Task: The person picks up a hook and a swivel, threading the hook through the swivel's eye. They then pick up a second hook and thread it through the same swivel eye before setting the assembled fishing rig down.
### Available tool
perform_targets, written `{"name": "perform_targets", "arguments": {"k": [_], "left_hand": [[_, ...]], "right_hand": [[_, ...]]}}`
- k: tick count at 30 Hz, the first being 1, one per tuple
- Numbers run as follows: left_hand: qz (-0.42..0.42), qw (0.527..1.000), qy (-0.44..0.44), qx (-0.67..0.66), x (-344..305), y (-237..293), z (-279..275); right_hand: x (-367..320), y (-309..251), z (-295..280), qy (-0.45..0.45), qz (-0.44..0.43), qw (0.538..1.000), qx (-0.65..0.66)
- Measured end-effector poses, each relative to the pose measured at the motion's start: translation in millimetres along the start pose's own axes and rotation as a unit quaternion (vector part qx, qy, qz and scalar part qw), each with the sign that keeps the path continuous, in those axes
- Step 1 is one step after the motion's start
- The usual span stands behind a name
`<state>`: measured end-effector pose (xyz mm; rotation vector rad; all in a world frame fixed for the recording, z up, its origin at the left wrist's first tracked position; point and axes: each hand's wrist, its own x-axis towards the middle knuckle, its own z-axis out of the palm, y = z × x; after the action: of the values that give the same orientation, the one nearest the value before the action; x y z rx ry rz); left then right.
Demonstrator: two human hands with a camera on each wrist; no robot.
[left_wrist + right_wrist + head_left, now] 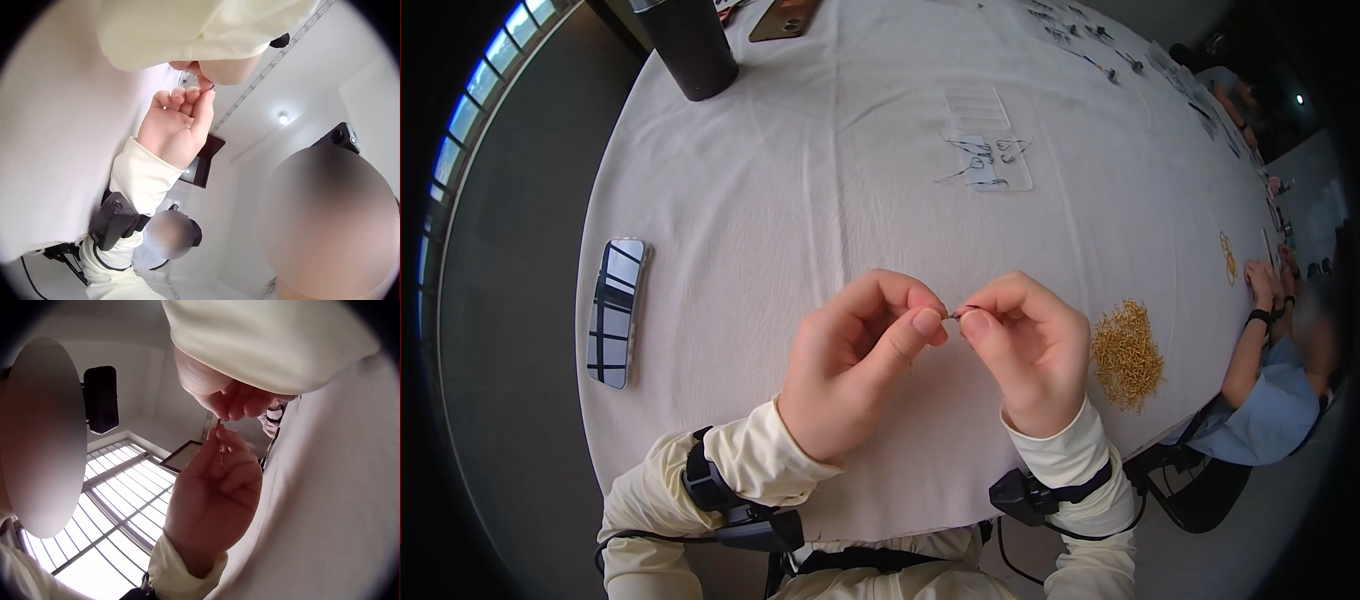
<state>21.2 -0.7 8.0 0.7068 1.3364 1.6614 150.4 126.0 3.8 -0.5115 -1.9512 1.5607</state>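
In the head view, my left hand [850, 365] and right hand [1040, 350] meet fingertip to fingertip over the cloth. Between them shows a small dark metal piece [951, 317], pinched by the right thumb and index finger; its exact kind I cannot tell. From the left fingertips a thin gold metal piece [221, 453] hangs, seen in the right wrist view against the palm. To the right of my right hand lies a heap of small gold metal pieces [1128, 355].
Beyond the hands, a clear plastic box [1020, 178] holds several dark hooks with loops. A phone [617, 312] lies at the left edge, a dark tumbler [690, 50] stands at the far left. On the right, another person's hands [1262, 282] rest by the table.
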Motion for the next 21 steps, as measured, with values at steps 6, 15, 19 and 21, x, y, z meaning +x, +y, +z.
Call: {"name": "perform_targets", "arguments": {"k": [6, 15, 19, 21], "left_hand": [[-0.033, 0.995, -0.035, -0.091, 5, -8, -3], [0.008, 0.997, -0.024, -0.075, 6, -9, -3], [0.002, 0.996, -0.022, -0.089, 5, -7, -4], [0.005, 0.996, -0.021, -0.082, 5, -8, -3]], "right_hand": [[0, -5, 1, -0.007, 0.091, 0.991, 0.099], [0, -4, -2, -0.004, 0.088, 0.992, 0.093], [0, -3, -3, 0.006, 0.065, 0.993, 0.096], [0, -3, -4, 0.006, 0.059, 0.994, 0.097]]}}
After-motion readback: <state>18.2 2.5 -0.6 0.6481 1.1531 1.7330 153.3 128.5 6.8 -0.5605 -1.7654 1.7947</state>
